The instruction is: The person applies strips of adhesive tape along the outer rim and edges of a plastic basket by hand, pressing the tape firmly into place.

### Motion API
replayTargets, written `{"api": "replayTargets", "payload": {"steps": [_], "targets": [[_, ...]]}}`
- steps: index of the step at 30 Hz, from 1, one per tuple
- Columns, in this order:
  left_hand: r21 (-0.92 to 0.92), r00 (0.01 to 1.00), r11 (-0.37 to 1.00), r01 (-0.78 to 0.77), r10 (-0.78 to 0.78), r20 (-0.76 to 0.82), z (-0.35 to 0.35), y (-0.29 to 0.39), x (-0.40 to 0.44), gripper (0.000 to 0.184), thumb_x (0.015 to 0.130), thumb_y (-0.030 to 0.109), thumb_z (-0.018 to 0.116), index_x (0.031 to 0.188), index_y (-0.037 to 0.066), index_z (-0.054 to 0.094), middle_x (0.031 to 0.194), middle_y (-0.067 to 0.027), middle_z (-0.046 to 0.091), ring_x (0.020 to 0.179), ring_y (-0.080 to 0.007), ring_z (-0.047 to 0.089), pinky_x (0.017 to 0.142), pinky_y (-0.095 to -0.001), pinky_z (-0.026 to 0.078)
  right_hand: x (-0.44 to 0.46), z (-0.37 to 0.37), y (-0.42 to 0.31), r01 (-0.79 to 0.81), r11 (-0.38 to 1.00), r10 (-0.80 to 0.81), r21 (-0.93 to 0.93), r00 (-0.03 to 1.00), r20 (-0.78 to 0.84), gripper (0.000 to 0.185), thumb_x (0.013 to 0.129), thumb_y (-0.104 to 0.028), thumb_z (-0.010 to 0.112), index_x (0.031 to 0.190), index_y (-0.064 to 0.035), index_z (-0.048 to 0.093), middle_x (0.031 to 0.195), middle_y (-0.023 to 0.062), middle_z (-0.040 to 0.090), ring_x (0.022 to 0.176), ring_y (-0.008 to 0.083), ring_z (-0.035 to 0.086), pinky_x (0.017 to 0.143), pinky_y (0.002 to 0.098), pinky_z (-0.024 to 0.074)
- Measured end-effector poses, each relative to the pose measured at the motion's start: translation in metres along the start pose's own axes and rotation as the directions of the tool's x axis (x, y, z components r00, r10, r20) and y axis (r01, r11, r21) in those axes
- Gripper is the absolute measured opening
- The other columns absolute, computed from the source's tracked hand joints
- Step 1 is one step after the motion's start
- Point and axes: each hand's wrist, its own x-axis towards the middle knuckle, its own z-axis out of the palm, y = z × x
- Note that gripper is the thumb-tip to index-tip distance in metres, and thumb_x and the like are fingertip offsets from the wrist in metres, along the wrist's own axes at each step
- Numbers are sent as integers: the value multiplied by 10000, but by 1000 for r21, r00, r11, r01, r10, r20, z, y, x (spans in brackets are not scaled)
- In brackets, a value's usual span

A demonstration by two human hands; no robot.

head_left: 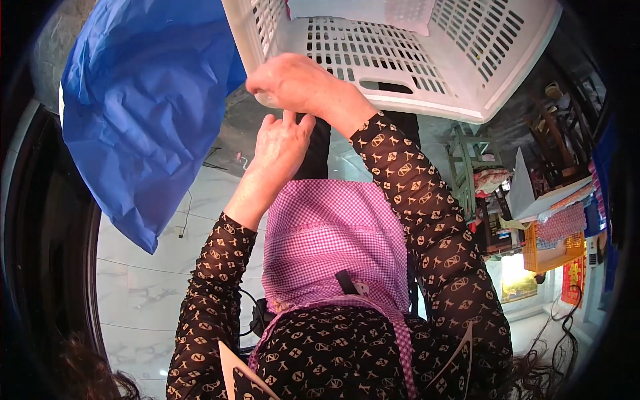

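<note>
Reaching with the right hand (297,83) and left hand (277,143) to the near left corner of a tilted white basket (447,110).
Curling the right fingers inward beside the rim, over a small pale patch too covered to identify; cannot tell if grasping it or only touching. Holding the left just below, fingers raised and partly bent, tips partly lost behind the right; cannot tell if pinching anything. Cut off at the top along the basket's far side, and across a pale sheet (373,9) inside it. Screened at left by a crumpled blue sheet (147,120), covering part of the floor (143,293). Far right, blurred among clutter, showing a green frame (463,160) and a yellow basket (553,250).
</note>
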Motion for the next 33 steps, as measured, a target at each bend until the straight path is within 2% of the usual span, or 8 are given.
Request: {"api": "replayTargets", "payload": {"steps": [5, 11, 17, 24, 26, 28, 30, 33], "targets": [[-30, 995, 996, 80, -78, 63, -9, 1, 0, 92, 776, 72, 551, 866, 67, 537, 981, -201, 550, 655, -271, 624, 697, -376, 417, 7, -14, -13, 182, 972, -114, 151, 920, -375, 113, 778, -82, 577, 868, -89, 645, 772, 76, 637, 747, 272, 616, 671, 379, 496], [35, 993, 992, 117, -116, -27, -11, -5, -8, 168, 763, 55, 554, 927, 51, 516, 1268, -298, 467, 679, -286, 640, 745, -421, 449, -62, -2, 20, -94, 994, 107, 57, 942, -317, 120, 822, -61, 564, 911, -37, 641, 844, 117, 648, 793, 321, 612, 706, 407, 496], [88, 991, 989, 123, -118, -56, 6, -25, -17, 113, 758, 70, 536, 864, 34, 522, 1320, -293, 441, 587, -279, 639, 742, -453, 466, -111, -1, 13, -165, 977, 108, -136, 930, -352, 123, 754, -16, 561, 855, -52, 622, 899, 101, 618, 891, 297, 559, 799, 406, 436], [-80, 961, 969, 233, -242, -132, -10, -20, -11, 138, 781, 61, 500, 898, -13, 495, 1258, -210, 531, 851, -357, 633, 747, -474, 473, -143, -26, 3, -210, 969, 145, -130, 908, -393, 129, 777, -15, 578, 891, -50, 624, 911, 102, 629, 886, 293, 562, 817, 397, 443], [-364, 927, 887, 286, -352, -129, -18, -20, -14, 150, 796, 71, 506, 928, 0, 498, 1245, -194, 546, 941, -385, 604, 802, -450, 479, -160, -31, 6, -237, 971, 200, -28, 874, -442, 117, 792, -11, 554, 889, -34, 616, 915, 113, 626, 899, 314, 557, 833, 406, 443], [-425, 918, 867, 260, -359, -171, -31, -16, -22, 143, 794, 68, 520, 925, 13, 500, 1234, -195, 552, 965, -387, 594, 812, -433, 481, -175, -45, 1, -219, 975, 180, -33, 868, -462, 127, 812, -21, 539, 899, -12, 631, 881, 108, 645, 845, 271, 604, 794, 365, 475], [-478, 910, 850, 222, -357, -210, -41, -8, -27, 139, 792, 64, 535, 921, 26, 502, 1224, -196, 559, 989, -390, 585, 822, -416, 484, -196, -58, -8, -351, 850, 491, 391, 798, -350, 157, 821, -64, 544, 915, 17, 639, 810, 134, 664, 771, 253, 645, 719, 331, 500], [-461, 885, 876, 143, -321, -337, -47, 9, -45, 109, 778, 57, 542, 874, 34, 493, 1219, -169, 565, 937, -384, 600, 783, -448, 496, -227, -76, -18, -382, 817, 531, 432, 791, -304, 176, 823, -85, 558, 936, 19, 643, 794, 129, 678, 726, 212, 663, 674, 305, 509]]}}
